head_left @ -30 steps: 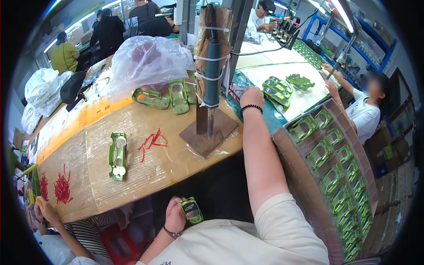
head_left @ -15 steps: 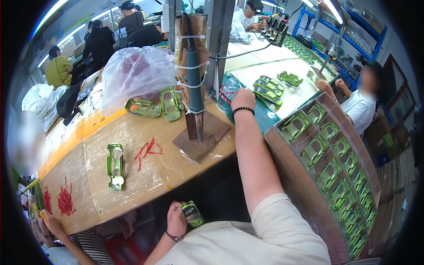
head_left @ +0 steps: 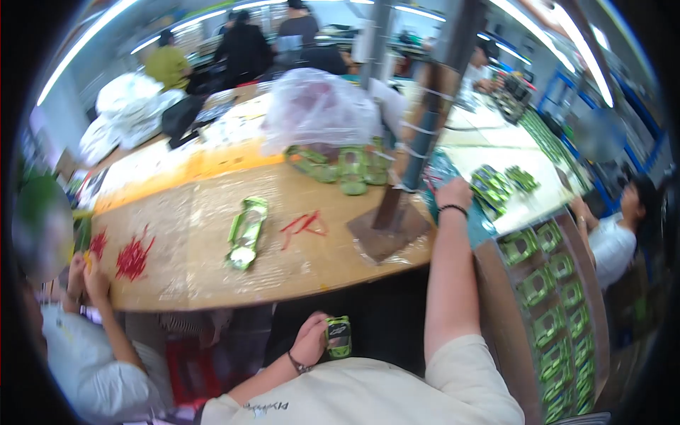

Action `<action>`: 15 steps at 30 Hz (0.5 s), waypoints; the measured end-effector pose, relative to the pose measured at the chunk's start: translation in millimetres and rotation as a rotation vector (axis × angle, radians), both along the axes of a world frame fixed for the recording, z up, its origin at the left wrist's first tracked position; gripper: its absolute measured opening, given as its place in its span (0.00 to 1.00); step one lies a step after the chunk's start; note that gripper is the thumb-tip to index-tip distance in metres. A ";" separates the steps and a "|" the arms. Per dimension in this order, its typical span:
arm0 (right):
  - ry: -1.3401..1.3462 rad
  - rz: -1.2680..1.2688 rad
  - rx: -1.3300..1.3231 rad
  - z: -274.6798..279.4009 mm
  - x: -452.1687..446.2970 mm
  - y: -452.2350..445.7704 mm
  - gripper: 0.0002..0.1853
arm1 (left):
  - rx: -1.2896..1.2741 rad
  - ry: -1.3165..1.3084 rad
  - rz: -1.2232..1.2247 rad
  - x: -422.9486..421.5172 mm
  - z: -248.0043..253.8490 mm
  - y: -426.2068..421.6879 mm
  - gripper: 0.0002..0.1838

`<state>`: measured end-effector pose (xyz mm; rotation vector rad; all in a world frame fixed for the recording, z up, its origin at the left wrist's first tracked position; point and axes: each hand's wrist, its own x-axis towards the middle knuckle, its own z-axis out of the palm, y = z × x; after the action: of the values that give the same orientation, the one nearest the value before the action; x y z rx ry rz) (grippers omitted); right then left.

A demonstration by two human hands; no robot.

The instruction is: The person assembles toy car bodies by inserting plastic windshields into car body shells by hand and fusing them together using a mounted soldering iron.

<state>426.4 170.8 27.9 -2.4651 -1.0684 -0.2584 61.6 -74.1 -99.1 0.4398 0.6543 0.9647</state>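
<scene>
Down by my lap, my left hand [head_left: 309, 343] grips a small green toy car body [head_left: 339, 337] with a dark window area and a light marking. My right arm stretches out past the post, and my right hand [head_left: 454, 193] is curled over the teal mat [head_left: 482, 228]; what its fingers hold, if anything, I cannot make out. Just right of that hand lie several green car bodies [head_left: 490, 187]. On the cardboard-covered table [head_left: 191, 262] rest another green car body [head_left: 247, 232] and some thin red strips [head_left: 304, 227].
A dark post on a metal base plate [head_left: 388, 230] stands between my arms. Behind it are more green shells [head_left: 352, 170] and a plastic bag [head_left: 322, 110]. A compartmented box [head_left: 496, 304] of shells stands right. At left, another person's hands [head_left: 88, 276] work near red strips [head_left: 133, 256].
My view has swung left and up, shifting the scene rightward in the picture. My left hand still holds the toy car body; my right hand stays over the teal mat beyond the post.
</scene>
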 end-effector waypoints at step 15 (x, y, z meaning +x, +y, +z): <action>0.316 0.558 0.818 -5.8 -55.2 -126.0 0.04 | 0.018 -0.099 -0.072 -12.1 -3.1 1.7 0.05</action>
<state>371.3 44.8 22.1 -1.3753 -1.1561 -0.0897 49.5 -72.4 -102.2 0.4258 0.5371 0.9185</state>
